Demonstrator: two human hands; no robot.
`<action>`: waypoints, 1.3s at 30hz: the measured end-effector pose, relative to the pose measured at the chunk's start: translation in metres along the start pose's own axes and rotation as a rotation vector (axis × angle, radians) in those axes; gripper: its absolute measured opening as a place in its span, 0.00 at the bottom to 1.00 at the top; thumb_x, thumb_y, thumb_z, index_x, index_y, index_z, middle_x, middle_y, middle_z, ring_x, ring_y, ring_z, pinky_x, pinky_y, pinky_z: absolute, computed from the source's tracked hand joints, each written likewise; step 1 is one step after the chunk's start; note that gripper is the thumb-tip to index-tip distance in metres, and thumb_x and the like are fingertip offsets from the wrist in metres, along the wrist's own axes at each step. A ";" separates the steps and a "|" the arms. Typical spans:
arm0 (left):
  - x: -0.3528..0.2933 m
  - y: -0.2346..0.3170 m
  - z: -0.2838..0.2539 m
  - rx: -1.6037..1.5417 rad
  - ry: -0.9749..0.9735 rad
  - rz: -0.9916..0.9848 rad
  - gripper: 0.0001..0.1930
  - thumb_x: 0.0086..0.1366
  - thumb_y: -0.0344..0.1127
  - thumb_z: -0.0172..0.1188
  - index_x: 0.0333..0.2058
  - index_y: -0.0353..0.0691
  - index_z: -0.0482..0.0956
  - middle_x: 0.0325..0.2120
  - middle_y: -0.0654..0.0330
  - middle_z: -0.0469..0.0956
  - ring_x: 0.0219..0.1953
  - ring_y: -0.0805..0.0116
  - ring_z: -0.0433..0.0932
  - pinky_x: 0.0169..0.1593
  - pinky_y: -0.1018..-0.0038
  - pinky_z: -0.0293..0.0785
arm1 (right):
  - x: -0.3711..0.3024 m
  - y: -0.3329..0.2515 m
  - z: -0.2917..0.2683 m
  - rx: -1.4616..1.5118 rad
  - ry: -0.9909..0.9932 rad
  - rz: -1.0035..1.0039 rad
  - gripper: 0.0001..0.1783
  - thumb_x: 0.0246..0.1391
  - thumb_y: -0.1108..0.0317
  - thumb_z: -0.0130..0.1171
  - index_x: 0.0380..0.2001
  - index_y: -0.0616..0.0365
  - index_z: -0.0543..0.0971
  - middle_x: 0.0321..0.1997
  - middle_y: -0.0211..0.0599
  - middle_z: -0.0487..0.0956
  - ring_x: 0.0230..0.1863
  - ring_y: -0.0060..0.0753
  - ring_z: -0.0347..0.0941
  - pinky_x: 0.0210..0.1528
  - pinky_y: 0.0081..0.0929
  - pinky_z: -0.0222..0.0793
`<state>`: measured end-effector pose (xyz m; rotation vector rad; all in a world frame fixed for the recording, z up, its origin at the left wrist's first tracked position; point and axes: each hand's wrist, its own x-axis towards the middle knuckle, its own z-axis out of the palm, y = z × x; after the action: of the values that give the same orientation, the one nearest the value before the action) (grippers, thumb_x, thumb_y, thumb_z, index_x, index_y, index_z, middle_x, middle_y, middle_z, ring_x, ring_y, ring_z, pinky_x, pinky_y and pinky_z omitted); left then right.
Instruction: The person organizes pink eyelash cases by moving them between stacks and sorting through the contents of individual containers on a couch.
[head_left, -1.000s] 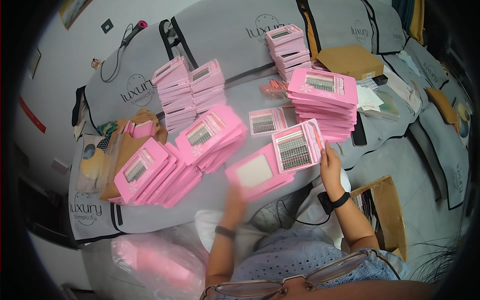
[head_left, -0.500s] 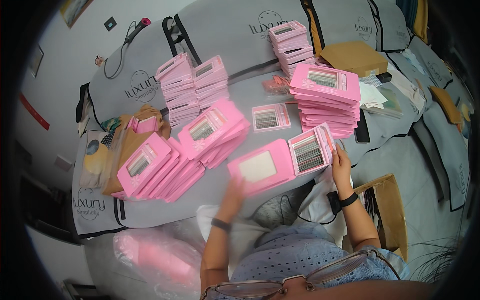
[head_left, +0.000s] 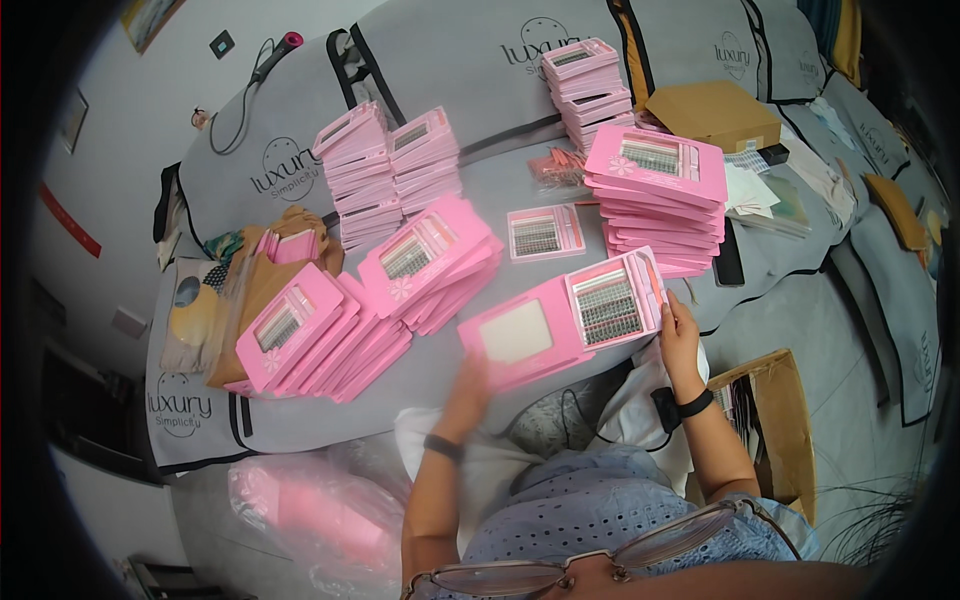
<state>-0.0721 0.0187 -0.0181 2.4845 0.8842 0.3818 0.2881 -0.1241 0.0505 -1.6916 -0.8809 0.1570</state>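
In front of me, my left hand (head_left: 468, 392), partly smeared by motion, grips the lower left edge of a flat pink card sleeve (head_left: 470, 348) with a pale window. My right hand (head_left: 680, 335) is closed on the right side of a pink lash tray (head_left: 608, 308) holding rows of dark eyelash clusters and a tool along its edge. The tray's left edge overlaps the sleeve's right end. Beyond them a similar lash tray (head_left: 545, 233) lies alone on the grey cover.
Sleeved pink packs form piles at left (head_left: 290, 325), centre (head_left: 430, 255) and right (head_left: 655, 195). Trays without sleeves are stacked farther back (head_left: 385, 175). A phone (head_left: 728, 255) and cardboard box (head_left: 712, 115) lie right. An open carton (head_left: 785, 420) stands beside my right arm; pink items in clear plastic (head_left: 320, 515) lie lower left.
The lash tray has shifted slightly left, so its edge now overlaps the sleeve's end more. Both hands keep their places at the outer edges.
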 end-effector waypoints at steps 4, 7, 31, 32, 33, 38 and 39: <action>0.001 0.005 -0.001 -0.019 0.009 -0.031 0.31 0.67 0.40 0.47 0.65 0.40 0.47 0.66 0.42 0.38 0.67 0.42 0.42 0.65 0.55 0.46 | -0.006 0.007 0.013 0.049 -0.067 0.047 0.18 0.60 0.69 0.48 0.51 0.69 0.71 0.34 0.45 0.75 0.35 0.35 0.70 0.42 0.24 0.65; 0.002 0.003 -0.001 0.000 0.061 -0.007 0.30 0.67 0.39 0.47 0.65 0.41 0.49 0.66 0.42 0.41 0.67 0.42 0.43 0.66 0.56 0.46 | -0.008 0.021 0.021 0.179 -0.110 0.182 0.19 0.61 0.68 0.47 0.52 0.68 0.71 0.37 0.43 0.77 0.40 0.31 0.72 0.46 0.23 0.65; 0.018 -0.041 0.034 -0.820 0.723 -0.471 0.10 0.61 0.24 0.57 0.41 0.33 0.70 0.28 0.63 0.76 0.31 0.78 0.74 0.36 0.82 0.70 | -0.016 -0.006 0.028 0.444 -0.365 0.384 0.18 0.63 0.64 0.44 0.52 0.60 0.72 0.14 0.21 0.63 0.14 0.13 0.56 0.15 0.14 0.52; 0.016 -0.043 0.034 -0.823 0.727 -0.478 0.08 0.61 0.24 0.56 0.40 0.34 0.70 0.28 0.63 0.76 0.30 0.79 0.73 0.35 0.82 0.70 | -0.017 -0.007 0.026 0.448 -0.389 0.401 0.18 0.63 0.64 0.44 0.52 0.60 0.72 0.14 0.21 0.63 0.14 0.13 0.56 0.15 0.14 0.51; 0.014 -0.046 0.036 -0.826 0.736 -0.483 0.06 0.62 0.24 0.54 0.38 0.34 0.70 0.27 0.63 0.76 0.28 0.79 0.72 0.34 0.82 0.69 | -0.017 -0.009 0.026 0.453 -0.416 0.415 0.18 0.63 0.64 0.43 0.52 0.59 0.72 0.14 0.21 0.63 0.13 0.13 0.56 0.15 0.14 0.51; 0.006 -0.044 0.039 -0.874 0.833 -0.495 0.04 0.63 0.24 0.50 0.37 0.35 0.70 0.27 0.65 0.74 0.28 0.80 0.70 0.33 0.82 0.68 | -0.021 -0.004 0.029 0.527 -0.460 0.465 0.18 0.64 0.65 0.43 0.54 0.58 0.71 0.15 0.22 0.63 0.14 0.13 0.55 0.14 0.14 0.49; 0.007 -0.034 0.034 -0.912 0.849 -0.526 0.04 0.63 0.24 0.50 0.37 0.35 0.69 0.27 0.66 0.72 0.28 0.80 0.68 0.33 0.82 0.67 | -0.021 -0.005 0.029 0.540 -0.456 0.464 0.18 0.64 0.65 0.43 0.54 0.58 0.70 0.15 0.22 0.63 0.14 0.13 0.55 0.14 0.13 0.48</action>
<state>-0.0710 0.0348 -0.0646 1.1591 1.2385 1.3291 0.2558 -0.1144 0.0388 -1.3303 -0.6685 1.0343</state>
